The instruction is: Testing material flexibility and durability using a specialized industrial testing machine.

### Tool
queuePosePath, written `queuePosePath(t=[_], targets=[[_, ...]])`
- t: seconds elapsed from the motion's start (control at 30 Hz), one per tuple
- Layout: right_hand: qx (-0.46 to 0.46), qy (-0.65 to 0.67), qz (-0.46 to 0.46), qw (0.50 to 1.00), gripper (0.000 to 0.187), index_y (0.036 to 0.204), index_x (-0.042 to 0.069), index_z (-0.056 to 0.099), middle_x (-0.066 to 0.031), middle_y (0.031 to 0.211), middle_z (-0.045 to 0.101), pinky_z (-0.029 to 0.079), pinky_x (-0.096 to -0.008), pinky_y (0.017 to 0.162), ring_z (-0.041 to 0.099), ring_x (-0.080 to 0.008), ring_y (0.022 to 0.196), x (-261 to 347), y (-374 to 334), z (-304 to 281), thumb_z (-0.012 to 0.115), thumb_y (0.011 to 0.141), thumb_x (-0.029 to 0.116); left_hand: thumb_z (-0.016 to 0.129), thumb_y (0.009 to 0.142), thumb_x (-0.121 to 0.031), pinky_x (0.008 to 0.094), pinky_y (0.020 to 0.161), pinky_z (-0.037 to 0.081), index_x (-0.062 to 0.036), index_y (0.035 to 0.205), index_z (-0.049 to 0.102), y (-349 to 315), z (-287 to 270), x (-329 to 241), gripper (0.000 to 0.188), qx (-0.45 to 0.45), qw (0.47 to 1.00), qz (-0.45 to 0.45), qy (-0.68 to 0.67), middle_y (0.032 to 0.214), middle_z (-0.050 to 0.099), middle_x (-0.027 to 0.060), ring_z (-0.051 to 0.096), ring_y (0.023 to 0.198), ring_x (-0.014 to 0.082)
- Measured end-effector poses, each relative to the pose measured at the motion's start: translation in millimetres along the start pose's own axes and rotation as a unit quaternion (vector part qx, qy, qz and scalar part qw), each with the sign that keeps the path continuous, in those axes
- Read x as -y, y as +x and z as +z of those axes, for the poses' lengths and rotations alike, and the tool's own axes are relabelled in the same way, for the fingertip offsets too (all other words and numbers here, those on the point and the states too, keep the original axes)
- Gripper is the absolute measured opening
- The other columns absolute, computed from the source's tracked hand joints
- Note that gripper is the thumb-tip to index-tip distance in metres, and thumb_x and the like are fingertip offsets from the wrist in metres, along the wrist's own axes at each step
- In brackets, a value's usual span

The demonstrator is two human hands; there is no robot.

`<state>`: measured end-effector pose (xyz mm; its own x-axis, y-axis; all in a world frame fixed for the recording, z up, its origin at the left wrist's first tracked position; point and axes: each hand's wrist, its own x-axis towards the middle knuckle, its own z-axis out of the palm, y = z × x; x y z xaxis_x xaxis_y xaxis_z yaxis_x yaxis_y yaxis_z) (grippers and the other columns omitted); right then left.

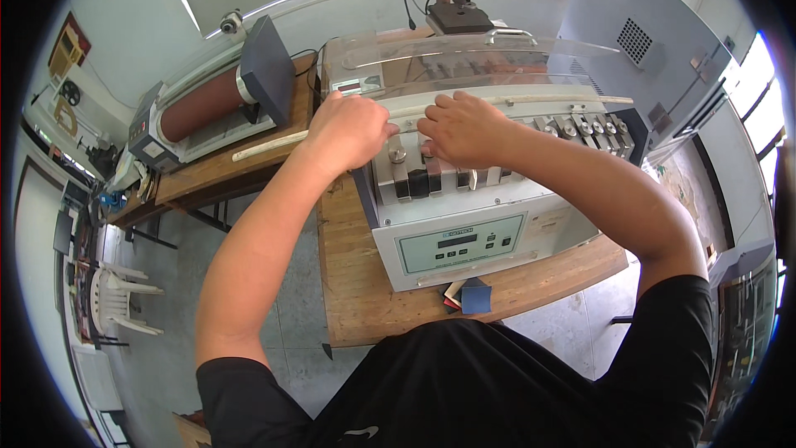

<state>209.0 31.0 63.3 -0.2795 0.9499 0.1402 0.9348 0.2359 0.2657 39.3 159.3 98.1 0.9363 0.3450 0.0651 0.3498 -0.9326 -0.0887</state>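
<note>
Both my hands are over the row of metal clamps on a grey bench testing machine (pixel 448 214). My left hand (pixel 352 129) is closed at the left end of the row, above a clamp with a round knob (pixel 398 153); whatever its fingers hold is hidden. Just to its right, my right hand (pixel 464 129) has its fingers curled down against the clamps, and what they grip cannot be made out. A black piece (pixel 419 183) sits in the front clamps below the right hand. A long pale rod (pixel 572 100) runs behind the hands, with its pale left part (pixel 269 146) reaching past my left wrist.
A raised transparent cover (pixel 473 58) with a metal handle stands behind the clamps. Several knobbed clamps (pixel 584 128) line the right side. Small coloured swatches (pixel 474 296) lie on the wooden table (pixel 365 307). A drum machine (pixel 203 106) is left; a drill press (pixel 460 17) stands behind.
</note>
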Motion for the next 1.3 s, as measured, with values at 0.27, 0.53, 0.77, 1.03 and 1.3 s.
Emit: queuePosePath(t=[0.27, 0.53, 0.77, 1.03, 1.3], targets=[[-0.023, -0.032, -0.058, 0.998, 0.027, 0.086, 0.011, 0.063, -0.002, 0.087, 0.061, 0.044, -0.0347, 0.078, 0.057, -0.0192, 0.09, 0.6, 3.8, 11.6, 0.057, 0.092, 0.037, 0.052, 0.094, -0.05, 0.0372, 0.09, 0.037, -0.0087, 0.07, 0.074, 3.1, 19.2, -25.9, 0.053, 0.052, 0.991, 0.036, 0.121, 0.072, 0.069, 0.0081, 0.064, 0.081, 0.0245], [-0.041, -0.069, -0.128, 0.988, 0.033, 0.08, 0.011, 0.066, -0.0007, 0.081, 0.062, 0.044, -0.0322, 0.076, 0.057, -0.0182, 0.088, -3.7, 12.2, 12.8, 0.054, 0.094, 0.038, 0.05, 0.096, -0.043, 0.0372, 0.092, 0.034, -0.0094, 0.069, 0.074, 5.1, 15.6, -26.5, 0.05, 0.12, 0.99, 0.029, 0.073, 0.069, 0.068, 0.0077, 0.064, 0.077, 0.0234], [0.098, -0.031, -0.085, 0.991, 0.042, 0.081, 0.007, 0.067, -0.005, 0.08, 0.066, 0.048, -0.0366, 0.077, 0.061, -0.0219, 0.088, -0.4, 18.2, 0.6, 0.05, 0.097, 0.042, 0.054, 0.095, -0.038, 0.0382, 0.09, 0.034, -0.008, 0.073, 0.074, -0.2, 28.2, -19.8, 0.043, 0.081, 0.996, 0.035, 0.031, 0.071, 0.068, 0.0083, 0.063, 0.081, 0.0244], [0.145, 0.011, -0.039, 0.989, 0.045, 0.082, 0.007, 0.067, -0.006, 0.078, 0.067, 0.049, -0.0383, 0.075, 0.063, -0.0239, 0.084, -3.3, 19.3, 0.2, 0.047, 0.098, 0.044, 0.054, 0.095, -0.038, 0.0377, 0.087, 0.035, -0.0062, 0.078, 0.074, 3.0, 31.4, -8.3, 0.041, 0.076, 0.994, 0.076, -0.011, 0.072, 0.066, 0.0094, 0.062, 0.084, 0.0245], [0.152, -0.017, -0.013, 0.988, 0.042, 0.084, 0.007, 0.067, -0.006, 0.079, 0.068, 0.048, -0.0373, 0.074, 0.064, -0.0239, 0.083, 7.1, 16.1, -3.3, 0.049, 0.097, 0.043, 0.05, 0.095, -0.04, 0.0375, 0.089, 0.034, -0.005, 0.078, 0.072, 4.9, 19.0, -5.6, 0.045, 0.139, 0.984, 0.111, 0.012, 0.076, 0.068, 0.012, 0.063, 0.086, 0.0261]])
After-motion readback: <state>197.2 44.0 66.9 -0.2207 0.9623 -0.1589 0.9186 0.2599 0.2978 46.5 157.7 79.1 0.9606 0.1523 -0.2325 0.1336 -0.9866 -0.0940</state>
